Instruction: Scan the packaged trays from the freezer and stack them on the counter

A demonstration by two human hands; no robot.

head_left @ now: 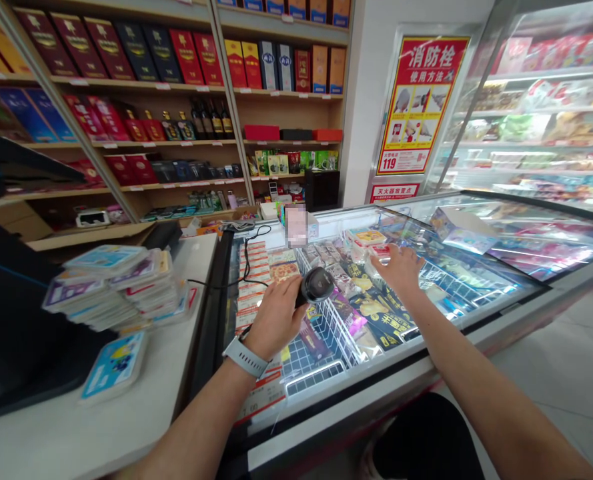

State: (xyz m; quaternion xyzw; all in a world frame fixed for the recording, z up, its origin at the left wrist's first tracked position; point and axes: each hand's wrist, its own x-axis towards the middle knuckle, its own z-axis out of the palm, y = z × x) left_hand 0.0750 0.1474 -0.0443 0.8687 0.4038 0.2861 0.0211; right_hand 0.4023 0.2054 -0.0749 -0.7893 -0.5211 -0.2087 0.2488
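A black handheld device (pixel 317 285) with a rounded head and a cable near it is in my left hand (pixel 277 316), its fingers wrapped round the handle over the freezer's glass top (pixel 271 423). A grey watch strap circles that wrist. Farther right, my right hand (pixel 400 268) reaches over the glass beside a small stack of packs (pixel 367 239); its thumb and fingers are apart, and its fingertips are near a clear and red pack. Whether they touch it is hard to tell. Under the glass lie wire baskets (pixel 343 333) and several packaged frozen goods (pixel 376 303).
Stacks of flat colourful packs (pixel 126 283) and a single blue pack (pixel 115 365) sit on the white counter (pixel 141 427) at left, beside a black machine (pixel 21 320). An opened carton (pixel 461 230) rests on the freezer at right. Stocked shelves (pixel 146 87) stand behind.
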